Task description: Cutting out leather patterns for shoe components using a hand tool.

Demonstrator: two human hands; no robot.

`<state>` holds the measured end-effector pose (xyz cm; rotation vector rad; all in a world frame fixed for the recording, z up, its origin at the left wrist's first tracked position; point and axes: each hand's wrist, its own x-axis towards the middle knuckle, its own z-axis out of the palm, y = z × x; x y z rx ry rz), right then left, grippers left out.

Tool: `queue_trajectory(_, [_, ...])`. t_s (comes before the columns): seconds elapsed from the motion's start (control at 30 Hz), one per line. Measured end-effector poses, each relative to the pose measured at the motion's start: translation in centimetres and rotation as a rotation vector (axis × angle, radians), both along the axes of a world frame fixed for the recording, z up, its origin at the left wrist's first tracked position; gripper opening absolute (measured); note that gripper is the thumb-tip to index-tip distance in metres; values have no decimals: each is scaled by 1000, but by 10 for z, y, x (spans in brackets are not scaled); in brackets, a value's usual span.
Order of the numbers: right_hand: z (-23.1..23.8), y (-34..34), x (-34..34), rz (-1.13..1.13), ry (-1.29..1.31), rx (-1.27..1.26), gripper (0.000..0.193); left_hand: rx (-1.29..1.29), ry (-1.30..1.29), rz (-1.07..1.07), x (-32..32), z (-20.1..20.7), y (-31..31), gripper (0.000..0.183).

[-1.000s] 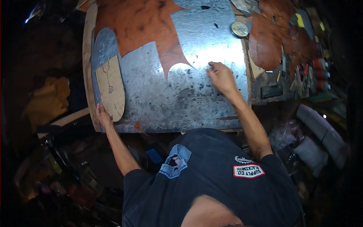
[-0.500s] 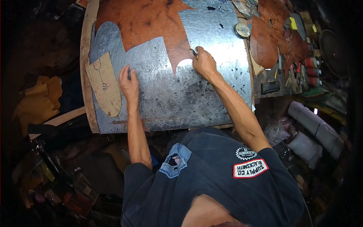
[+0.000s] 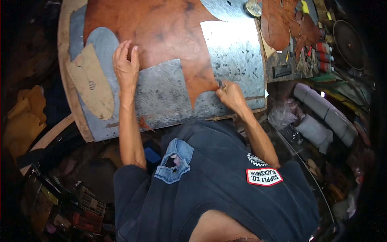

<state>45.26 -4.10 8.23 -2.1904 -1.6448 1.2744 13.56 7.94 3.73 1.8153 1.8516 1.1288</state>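
A large brown leather hide [image 3: 161, 36] with cut-out edges lies over the upper part of the metal-topped table [image 3: 161, 90]. My right hand [image 3: 231, 97] is closed at the hide's near right corner, pinching the leather tip. A small dark tool with a brass-coloured part [image 3: 221, 85] shows at its fingers; its kind is unclear. My left hand [image 3: 126, 64] rests at the hide's left cut edge, fingers apart and bent, holding nothing. Beside it lies a tan, rounded cardboard pattern [image 3: 91, 84] with markings.
Cut brown leather pieces [image 3: 275, 30] and a round tin [image 3: 252, 8] lie at the upper right. Red-and-dark bottles [image 3: 323, 56] and a black case [image 3: 281, 71] are on the side bench. A small leather scrap [image 3: 144, 124] hangs at the table's near edge.
The hide has come nearer to me along with my right hand at its corner. My left hand has shifted onto the hide's left edge. The view has also moved.
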Motion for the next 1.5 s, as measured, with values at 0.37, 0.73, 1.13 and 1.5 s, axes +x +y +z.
queue_trajectory(0.37, [-16,-29,51,-504,459,-248,24,-81,570,-380,125,-46,-6,67])
queue_trajectory(0.73, [-13,67,144,-360,173,330,29,-267,473,-657,179,-13,-115,73])
queue_trajectory(1.13, [-51,324,319,-339,-485,381,34,-325,503,-650,182,-12,-107,73])
queue_trajectory(1.5, [-55,372,352,-38,-492,227,39,-388,571,-632,180,-11,-111,73])
